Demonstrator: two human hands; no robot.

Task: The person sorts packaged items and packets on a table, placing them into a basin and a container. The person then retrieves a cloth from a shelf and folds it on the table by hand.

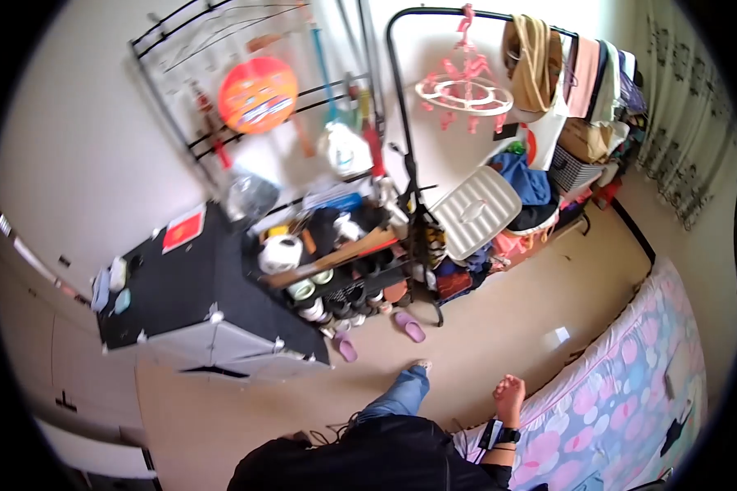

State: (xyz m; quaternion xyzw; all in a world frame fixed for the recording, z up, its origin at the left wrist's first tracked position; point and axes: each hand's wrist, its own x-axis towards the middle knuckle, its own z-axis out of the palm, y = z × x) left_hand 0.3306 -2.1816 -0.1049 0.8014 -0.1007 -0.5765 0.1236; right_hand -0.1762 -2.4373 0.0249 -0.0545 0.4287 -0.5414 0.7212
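Observation:
My right hand (509, 394) is held out in front of my body, its fingers loosely curled and slightly apart. Nothing shows in it. A dark watch (509, 436) circles that wrist, with a small pale device beside it. Nearest to the hand is the bed (565, 409), covered in a pink, grey and blue spotted sheet. My left hand is out of sight. Below, one leg in blue jeans (397, 397) stands on the beige floor (483, 344).
A dark storage cabinet (172, 270) stands left. Ahead, a shoe rack (360, 295) holds shoes and household items, with pink slippers (409, 326) before it. A clothes rack (393, 65) carries garments and a pink hanger (464, 94). A ridged grey lid (477, 214) leans among piled clothes.

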